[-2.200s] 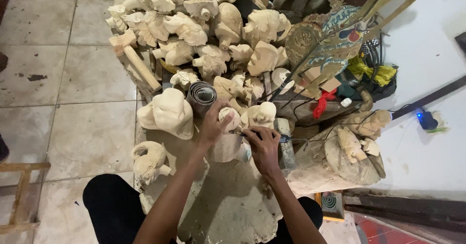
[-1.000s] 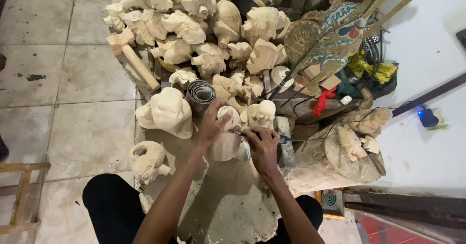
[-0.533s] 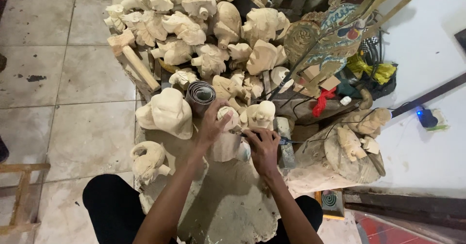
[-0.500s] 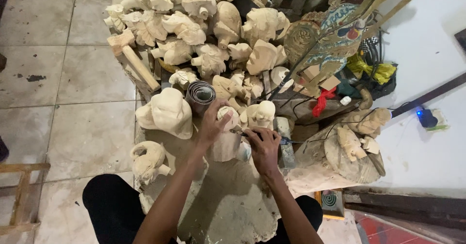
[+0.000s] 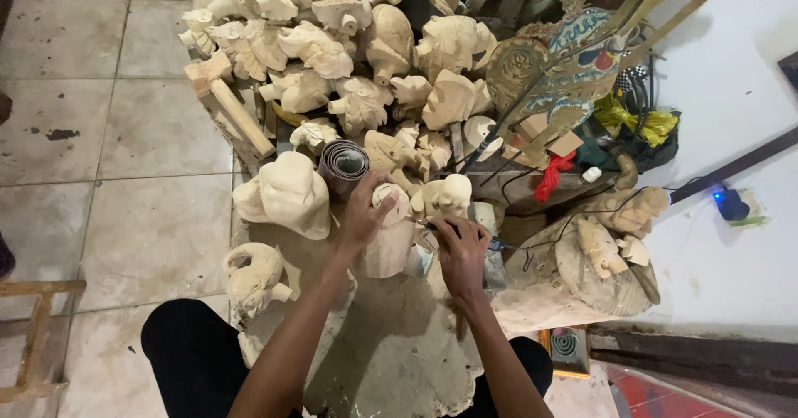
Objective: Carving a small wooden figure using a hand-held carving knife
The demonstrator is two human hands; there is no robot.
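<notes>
From my feed I see the left hand [image 5: 363, 218] wrapped around the top of a pale, rounded wooden carving blank [image 5: 389, 237] that stands upright on a worn, dust-covered slab [image 5: 391, 351] in front of the person's knees; its fingers are closed around the wood. The right hand [image 5: 460, 252] sits just to the right of the blank, fingers curled shut on a thin dark carving tool [image 5: 426, 226] whose tip meets the blank's upper side.

Just left of the left hand lies a larger cream-coloured carved wooden head [image 5: 287, 194], and lower left a smaller curled wooden figure [image 5: 253, 275] rests at the slab's edge. A grey roll of sheet material [image 5: 342, 166] stands just behind the left hand. Beyond it a heap of unpainted carved wooden pieces [image 5: 349, 44] is piled high. To the right of the heap I see a flat painted puppet with ornate patterning [image 5: 553, 73], a scrap of red cloth [image 5: 551, 175] and a yellow-green bundle [image 5: 636, 121]. Beige floor tiles [image 5: 100, 135] spread out on the left.
</notes>
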